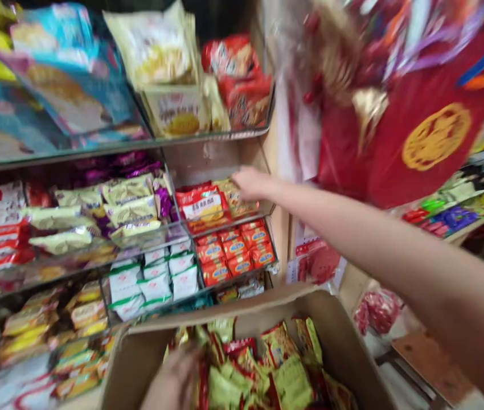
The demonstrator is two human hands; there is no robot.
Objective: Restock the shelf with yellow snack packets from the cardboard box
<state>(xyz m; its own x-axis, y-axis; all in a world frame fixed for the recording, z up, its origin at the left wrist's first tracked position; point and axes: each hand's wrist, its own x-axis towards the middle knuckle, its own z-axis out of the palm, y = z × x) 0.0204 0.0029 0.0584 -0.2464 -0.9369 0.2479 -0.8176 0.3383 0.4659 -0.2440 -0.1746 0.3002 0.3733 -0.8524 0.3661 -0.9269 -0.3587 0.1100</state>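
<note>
Nearest, the left hand (173, 380) dug into the carton (340, 336) of packets (250, 370), its grip hidden, while the right hand (250, 183) lay far up-left on the shelf packets (208, 205), fingers curled on one.

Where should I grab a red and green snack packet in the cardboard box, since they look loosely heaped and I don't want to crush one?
Take a snack packet by its upstanding top edge, coming from above through the open top of the cardboard box. The packets stand tilted and crowded, so their flat faces are mostly covered. The left hand is already low in the box; the right hand reaches to the shelf.
</note>
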